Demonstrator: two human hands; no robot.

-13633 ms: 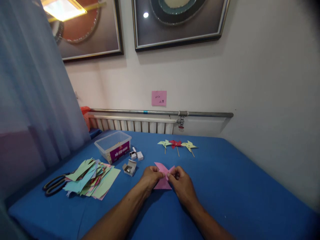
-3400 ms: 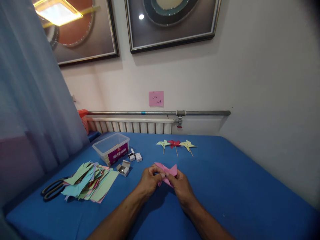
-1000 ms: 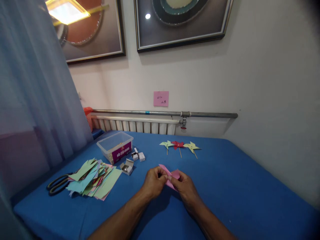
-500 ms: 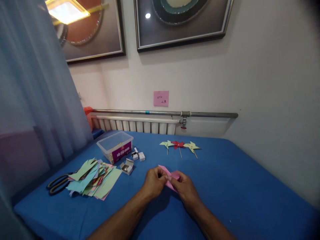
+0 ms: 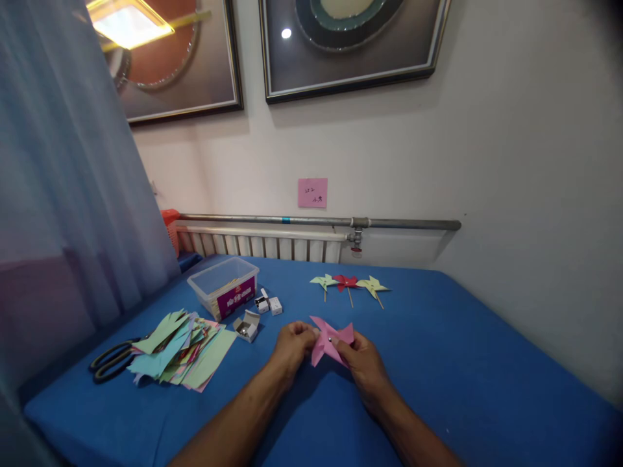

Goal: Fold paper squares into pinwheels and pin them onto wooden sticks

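Note:
A pink paper pinwheel [image 5: 320,350] is held up over the blue table, its blades spread and a small shiny pin at its centre. My right hand [image 5: 366,368] grips it from the right, thumb close beside the pin. On the left side, my left hand [image 5: 292,350] has its fingers closed at the edge of a blade. Beyond the hands lie three finished-looking pinwheels on sticks: a pale green one [image 5: 324,281], a red one [image 5: 347,283] and a yellow one [image 5: 372,286]. What is behind the pink pinwheel is hidden.
On the left are a stack of coloured paper [image 5: 180,350], scissors [image 5: 111,360] partly under it, and a clear plastic tub [image 5: 224,285] of sticks. Small open boxes [image 5: 247,325] stand beside the tub. A radiator pipe [image 5: 409,224] runs along the wall behind.
The pink paper has turned to face me, showing its four blades and centre pin. My left hand has shifted slightly left, away from the centre; my right thumb stays near the middle.

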